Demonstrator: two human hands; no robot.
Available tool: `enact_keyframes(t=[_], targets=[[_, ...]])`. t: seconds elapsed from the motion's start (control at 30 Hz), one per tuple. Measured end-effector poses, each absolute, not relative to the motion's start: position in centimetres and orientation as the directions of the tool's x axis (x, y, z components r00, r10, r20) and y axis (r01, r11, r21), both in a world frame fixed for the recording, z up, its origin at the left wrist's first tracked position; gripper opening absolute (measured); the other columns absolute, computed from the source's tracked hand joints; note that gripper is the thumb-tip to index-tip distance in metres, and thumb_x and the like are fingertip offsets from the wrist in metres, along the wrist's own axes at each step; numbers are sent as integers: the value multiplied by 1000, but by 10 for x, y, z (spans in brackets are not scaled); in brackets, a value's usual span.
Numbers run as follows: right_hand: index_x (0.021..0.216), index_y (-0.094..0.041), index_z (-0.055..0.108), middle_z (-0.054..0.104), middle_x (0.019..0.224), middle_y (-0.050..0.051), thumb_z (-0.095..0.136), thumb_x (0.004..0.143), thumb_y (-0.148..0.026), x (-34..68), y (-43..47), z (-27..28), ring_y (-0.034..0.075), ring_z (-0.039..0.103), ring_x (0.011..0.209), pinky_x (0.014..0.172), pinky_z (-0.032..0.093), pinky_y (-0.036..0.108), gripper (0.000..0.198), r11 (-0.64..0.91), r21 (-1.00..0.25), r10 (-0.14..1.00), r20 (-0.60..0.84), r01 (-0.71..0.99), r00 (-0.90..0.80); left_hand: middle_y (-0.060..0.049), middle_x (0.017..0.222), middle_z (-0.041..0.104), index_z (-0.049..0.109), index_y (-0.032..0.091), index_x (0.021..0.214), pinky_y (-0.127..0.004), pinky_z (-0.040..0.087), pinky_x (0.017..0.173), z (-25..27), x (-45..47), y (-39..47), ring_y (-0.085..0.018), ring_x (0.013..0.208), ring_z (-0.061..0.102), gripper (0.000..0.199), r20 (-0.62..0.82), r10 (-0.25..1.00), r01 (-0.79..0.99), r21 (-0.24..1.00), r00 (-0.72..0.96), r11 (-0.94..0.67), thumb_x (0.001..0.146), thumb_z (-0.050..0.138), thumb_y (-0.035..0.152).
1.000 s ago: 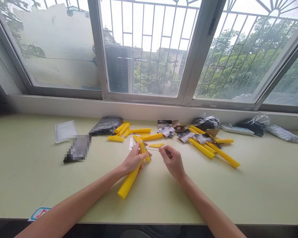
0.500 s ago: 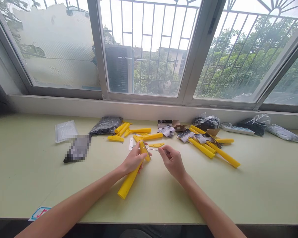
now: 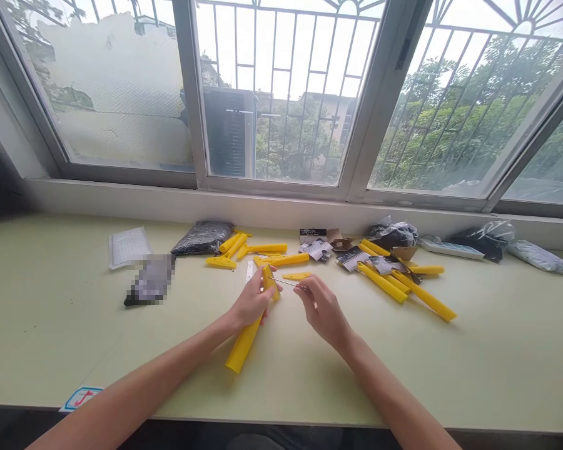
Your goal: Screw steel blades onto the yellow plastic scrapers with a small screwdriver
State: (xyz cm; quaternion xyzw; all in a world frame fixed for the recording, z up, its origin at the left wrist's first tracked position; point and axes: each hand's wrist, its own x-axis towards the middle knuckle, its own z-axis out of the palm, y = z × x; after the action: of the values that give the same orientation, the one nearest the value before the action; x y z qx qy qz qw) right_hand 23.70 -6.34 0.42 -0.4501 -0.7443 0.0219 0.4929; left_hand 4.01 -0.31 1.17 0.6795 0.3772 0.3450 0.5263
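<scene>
My left hand is closed around a yellow plastic scraper. Its long handle slants down toward me, and the short crosswise head rises beside my thumb. In my right hand a thin screwdriver is pinched, its grip mostly hidden by the fingers. The metal shaft points left, with its tip at the face of the scraper head; any screw there is too small to make out. Just behind the hands lie a loose yellow head plate and a white strip, partly covered by my left hand.
Several yellow scrapers lie behind my hands. More yellow handles with printed cards are on the right. A black plastic bag and a clear packet lie back left; other bags line the window wall.
My right fingers have shifted their hold on the screwdriver and come slightly closer to the scraper. The scraper head has turned a little. The whole view has moved slightly.
</scene>
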Motion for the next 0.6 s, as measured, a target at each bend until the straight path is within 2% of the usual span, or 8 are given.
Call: enact_keyframes(t=[0.07, 0.13, 0.23, 0.33, 0.6], targets=[[97, -22, 52, 59, 91, 6, 41, 103, -26, 237, -65, 6, 17, 54, 77, 71, 45, 28, 14, 580, -448, 692, 712, 681, -121, -9, 116, 66, 42, 29, 131, -17, 42, 31, 12, 40, -2, -4, 39, 50, 40, 72, 876, 151, 975, 477, -162, 92, 53, 30], [98, -21, 53, 61, 88, 5, 43, 102, -28, 237, -66, 7, 16, 55, 73, 68, 44, 27, 13, 509, -460, 736, 672, 728, -90, -9, 116, 66, 42, 29, 131, -17, 42, 31, 12, 40, -2, -4, 39, 50, 40, 76, 877, 153, 974, 474, -168, 92, 52, 30], [78, -22, 51, 53, 63, -1, 42, 104, -37, 235, -65, 5, 13, 46, 53, 56, 35, 26, 31, 371, -523, 820, 572, 768, -7, -10, 116, 66, 43, 29, 131, -16, 41, 31, 12, 42, -2, -4, 39, 49, 40, 91, 879, 155, 971, 469, -183, 93, 52, 31], [66, -22, 44, 43, 54, -4, 40, 105, -44, 234, -61, 3, 12, 36, 48, 52, 30, 27, 45, 361, -563, 821, 571, 743, 34, -10, 116, 65, 43, 28, 132, -16, 41, 32, 12, 43, -3, -4, 39, 49, 40, 98, 879, 158, 969, 467, -192, 93, 52, 32], [90, -21, 55, 57, 89, 4, 50, 102, -36, 234, -61, 9, 15, 53, 74, 64, 44, 26, 20, 516, -546, 729, 685, 660, -3, -11, 119, 65, 43, 28, 131, -17, 41, 31, 14, 43, -5, -4, 39, 48, 39, 90, 874, 173, 965, 478, -195, 94, 51, 31]])
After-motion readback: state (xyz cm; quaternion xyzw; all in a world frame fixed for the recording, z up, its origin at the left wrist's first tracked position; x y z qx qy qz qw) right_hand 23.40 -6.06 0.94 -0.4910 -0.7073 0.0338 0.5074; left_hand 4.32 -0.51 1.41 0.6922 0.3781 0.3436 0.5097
